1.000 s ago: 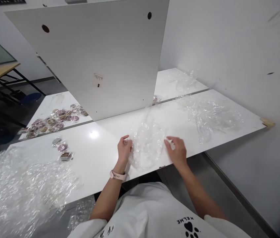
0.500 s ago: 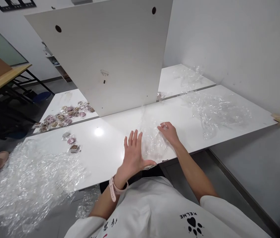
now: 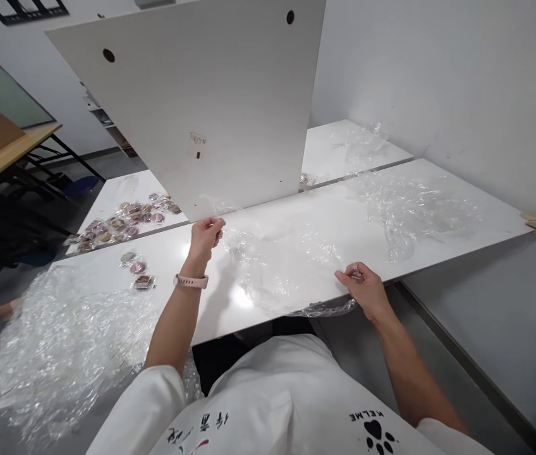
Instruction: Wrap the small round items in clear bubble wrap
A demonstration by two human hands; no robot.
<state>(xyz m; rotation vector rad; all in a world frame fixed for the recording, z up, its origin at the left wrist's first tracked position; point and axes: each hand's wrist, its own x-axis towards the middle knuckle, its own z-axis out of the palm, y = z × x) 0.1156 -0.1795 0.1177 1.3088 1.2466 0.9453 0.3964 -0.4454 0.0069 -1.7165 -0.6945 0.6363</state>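
A clear plastic film (image 3: 277, 259) is stretched between my two hands over the white table. My left hand (image 3: 205, 239) pinches its left part, close to the foot of the upright white board. With fingers closed, my right hand (image 3: 365, 287) grips the right part at the table's front edge. Some of the film hangs along that edge near my body. To the left of my hands lie a few small wrapped pieces (image 3: 138, 268), one grey, one pink and one brown.
A big heap of crumpled clear plastic (image 3: 73, 341) covers the table's left end. More film (image 3: 424, 212) lies at the right. The upright board (image 3: 230, 101) stands behind my hands. Many wrapped pieces (image 3: 121, 221) lie on the table beyond. Another person's hand (image 3: 14, 306) shows at far left.
My left hand has gone from open and flat to a pinch, moving left and away from me. My right hand has moved right and nearer. The film is now spread wide between them.
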